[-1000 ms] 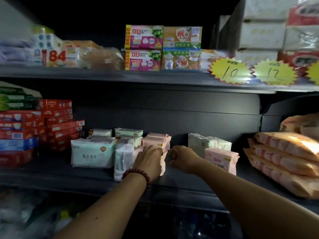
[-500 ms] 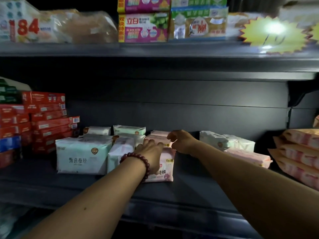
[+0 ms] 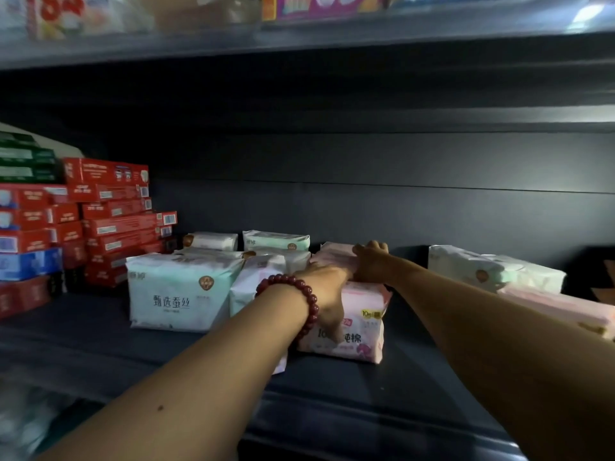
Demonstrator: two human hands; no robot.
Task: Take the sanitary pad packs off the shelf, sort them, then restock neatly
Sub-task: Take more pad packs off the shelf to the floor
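Sanitary pad packs stand on a dark shelf (image 3: pixel 100 354). A pink pack (image 3: pixel 361 327) stands at the front centre, with more pink packs (image 3: pixel 332 256) in a row behind it. My left hand (image 3: pixel 327 291), a red bead bracelet on its wrist, grips the left side and front of the pink pack. My right hand (image 3: pixel 371 262) lies over the tops of the pink packs behind, fingers curled over their far edge. A pale green pack (image 3: pixel 176 294) and white packs (image 3: pixel 259 281) stand to the left. To the right lie a white-green pack (image 3: pixel 492 271) and a pink one (image 3: pixel 562 307).
Red, blue and green boxes (image 3: pixel 109 221) are stacked at the shelf's left end. The upper shelf (image 3: pixel 299 41) hangs close overhead with boxed goods on it. The shelf's back wall (image 3: pixel 366 207) stands just behind the packs.
The camera has moved closer and lower to the shelf. My right hand reached further back over the pink packs. My left hand closed round the front pink pack.
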